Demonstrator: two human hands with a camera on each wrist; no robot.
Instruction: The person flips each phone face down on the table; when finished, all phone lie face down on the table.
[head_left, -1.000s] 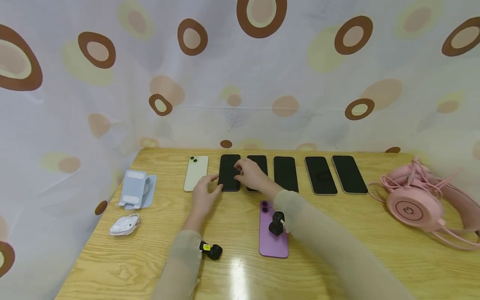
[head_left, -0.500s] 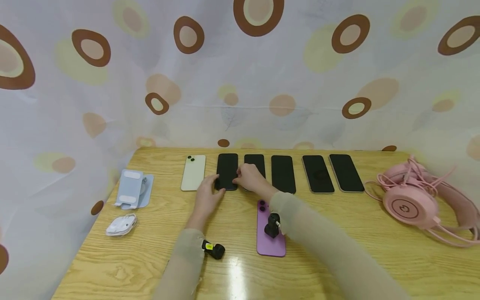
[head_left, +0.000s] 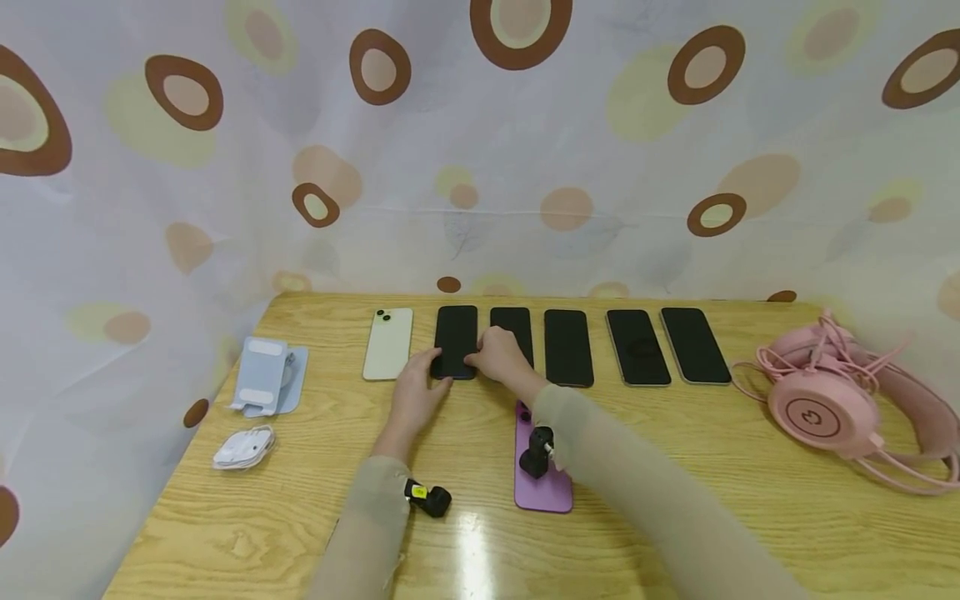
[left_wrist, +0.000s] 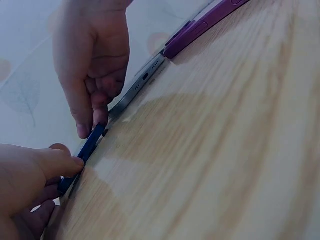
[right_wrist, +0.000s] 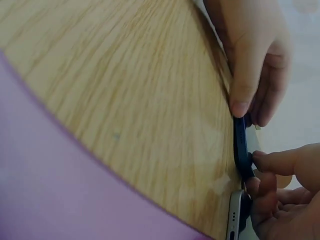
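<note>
A dark-screened smartphone (head_left: 455,333) with a blue frame lies second from the left in a row at the table's back. At its lower left corner, my left hand (head_left: 414,396) grips it, the thumb on the near edge. My right hand (head_left: 504,358) pinches its right edge with curled fingers and partly covers the neighbouring black-screened phone (head_left: 512,318). In the left wrist view, the blue-edged phone (left_wrist: 90,145) sits between both hands, with a thin dark gap under its edge. The right wrist view shows the same blue edge (right_wrist: 241,147) beside a silver-framed phone (right_wrist: 235,212).
Left of the row lies a white phone (head_left: 388,343); several black-screened phones (head_left: 637,346) continue to the right. A purple phone (head_left: 542,492) lies face down under my right wrist. Pink headphones (head_left: 821,412), a pale blue stand (head_left: 260,375) and white wired earphones (head_left: 243,447) flank them.
My right hand has come down slightly from over the phone to its right edge, fingers curling more. My left hand has closed in on the lower left corner. The head view has shifted slightly.
</note>
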